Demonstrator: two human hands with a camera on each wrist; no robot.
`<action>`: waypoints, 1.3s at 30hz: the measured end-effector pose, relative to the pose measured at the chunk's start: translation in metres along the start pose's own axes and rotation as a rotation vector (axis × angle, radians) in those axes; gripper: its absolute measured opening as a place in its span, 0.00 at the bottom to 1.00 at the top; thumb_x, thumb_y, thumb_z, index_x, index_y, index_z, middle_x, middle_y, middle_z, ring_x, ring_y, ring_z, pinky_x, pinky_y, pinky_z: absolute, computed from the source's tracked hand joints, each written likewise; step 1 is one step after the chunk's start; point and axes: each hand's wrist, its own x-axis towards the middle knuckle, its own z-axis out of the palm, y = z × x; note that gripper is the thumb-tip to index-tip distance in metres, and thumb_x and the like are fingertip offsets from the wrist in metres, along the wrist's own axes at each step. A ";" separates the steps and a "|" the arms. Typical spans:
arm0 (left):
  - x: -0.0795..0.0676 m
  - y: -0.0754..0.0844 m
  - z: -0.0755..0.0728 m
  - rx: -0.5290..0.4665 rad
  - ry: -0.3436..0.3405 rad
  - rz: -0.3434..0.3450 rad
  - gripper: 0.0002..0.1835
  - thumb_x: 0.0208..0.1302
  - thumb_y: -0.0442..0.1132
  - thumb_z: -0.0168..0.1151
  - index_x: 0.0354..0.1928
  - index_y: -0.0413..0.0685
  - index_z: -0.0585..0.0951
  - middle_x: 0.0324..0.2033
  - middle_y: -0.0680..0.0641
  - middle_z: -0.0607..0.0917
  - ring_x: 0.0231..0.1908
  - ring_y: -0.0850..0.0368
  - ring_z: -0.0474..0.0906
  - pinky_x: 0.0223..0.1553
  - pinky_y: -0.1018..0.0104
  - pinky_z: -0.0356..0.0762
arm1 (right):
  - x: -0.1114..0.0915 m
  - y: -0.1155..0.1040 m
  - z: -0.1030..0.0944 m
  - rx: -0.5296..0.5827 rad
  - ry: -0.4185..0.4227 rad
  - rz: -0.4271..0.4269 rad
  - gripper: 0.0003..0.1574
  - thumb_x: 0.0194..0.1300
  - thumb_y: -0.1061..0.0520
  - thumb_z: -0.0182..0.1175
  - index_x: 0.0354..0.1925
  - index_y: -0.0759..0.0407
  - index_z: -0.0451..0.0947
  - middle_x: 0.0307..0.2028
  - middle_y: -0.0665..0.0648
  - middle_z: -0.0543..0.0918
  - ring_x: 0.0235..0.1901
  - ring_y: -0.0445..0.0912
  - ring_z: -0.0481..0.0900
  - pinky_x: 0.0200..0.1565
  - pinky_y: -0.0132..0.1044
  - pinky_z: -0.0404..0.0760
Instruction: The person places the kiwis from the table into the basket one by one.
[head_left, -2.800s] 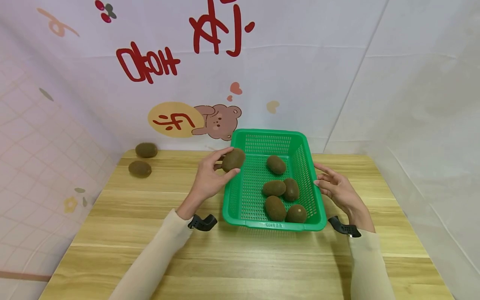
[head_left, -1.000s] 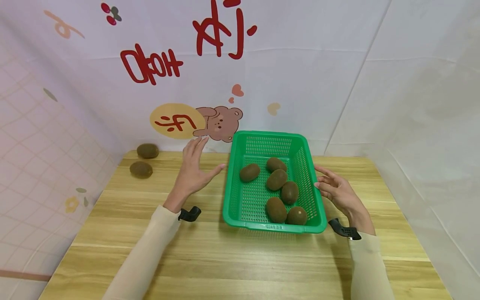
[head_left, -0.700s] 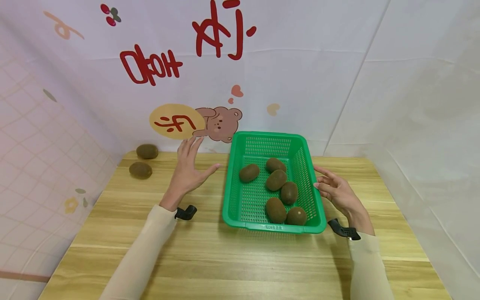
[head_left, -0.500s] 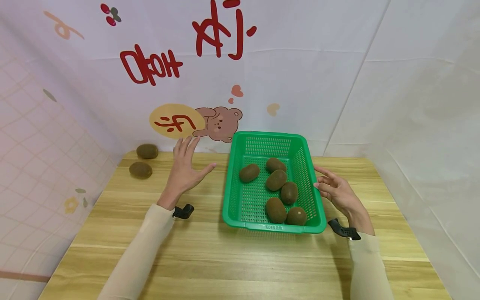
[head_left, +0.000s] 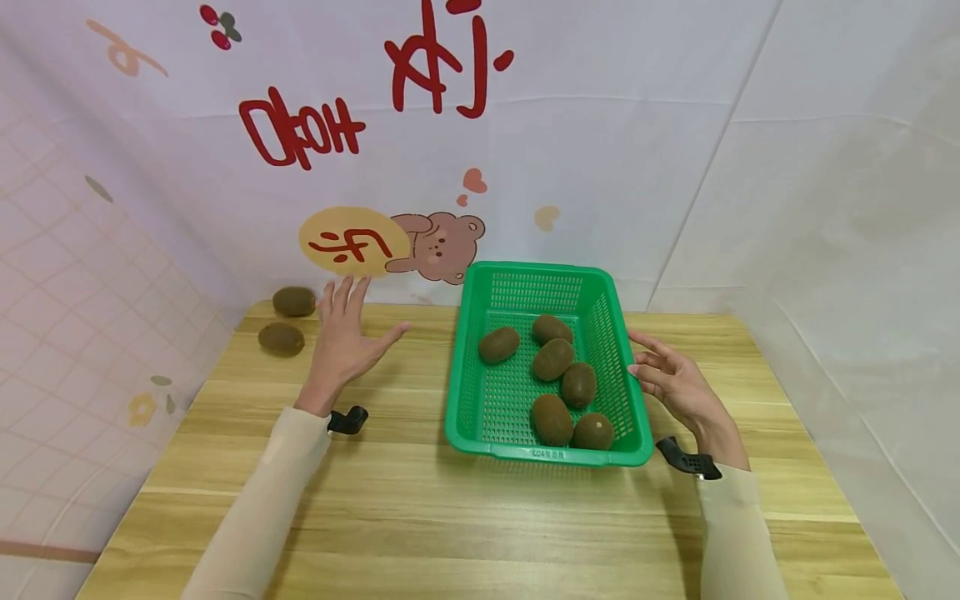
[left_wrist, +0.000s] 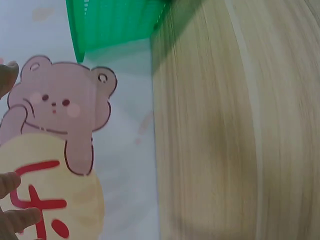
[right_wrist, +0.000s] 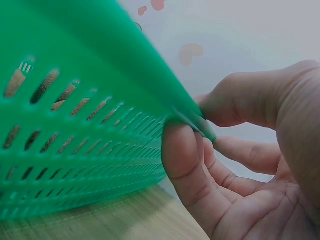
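My left hand (head_left: 341, 342) is spread over the table at the left, fingers apart, holding nothing. Just beyond its fingertips, to the left, lie two brown kiwis, a rear kiwi (head_left: 294, 302) and a nearer kiwi (head_left: 281, 339). With thumb and fingers, my right hand (head_left: 671, 379) pinches the right rim of a green plastic basket (head_left: 547, 454); the right wrist view shows the thumb and fingers on either side of that rim. Several kiwis sit on the basket floor, among them a lone kiwi (head_left: 499, 345) at the left and a kiwi (head_left: 552, 419) near the front.
The wooden table (head_left: 480, 525) runs to a white printed cloth (head_left: 585, 150) at the back, with a bear (head_left: 444, 246) drawn on it. Cloth walls also close off the left and right sides.
The left hand has let go of a kiwi inside the basket, then moved left towards the two kiwis on the table. The right hand stays at the basket's rim.
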 end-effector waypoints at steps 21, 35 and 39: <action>-0.010 -0.059 -0.019 0.004 0.033 -0.152 0.57 0.61 0.73 0.62 0.82 0.53 0.52 0.79 0.34 0.52 0.79 0.29 0.35 0.73 0.22 0.32 | 0.000 0.001 0.000 -0.007 0.000 -0.011 0.46 0.74 0.60 0.62 0.81 0.56 0.53 0.48 0.53 0.73 0.36 0.36 0.75 0.38 0.27 0.81; -0.022 -0.096 -0.028 -0.051 0.041 -0.263 0.57 0.64 0.70 0.60 0.82 0.44 0.49 0.78 0.29 0.49 0.77 0.27 0.37 0.72 0.24 0.42 | 0.000 0.000 0.000 -0.017 0.007 -0.016 0.45 0.74 0.60 0.62 0.81 0.57 0.53 0.47 0.53 0.73 0.37 0.36 0.76 0.39 0.26 0.82; -0.024 -0.107 -0.030 -0.085 0.035 -0.290 0.57 0.65 0.68 0.61 0.82 0.42 0.47 0.78 0.28 0.48 0.77 0.27 0.38 0.70 0.23 0.49 | 0.000 0.000 0.000 -0.024 0.011 -0.012 0.45 0.73 0.60 0.62 0.81 0.56 0.54 0.47 0.53 0.73 0.36 0.36 0.75 0.39 0.26 0.81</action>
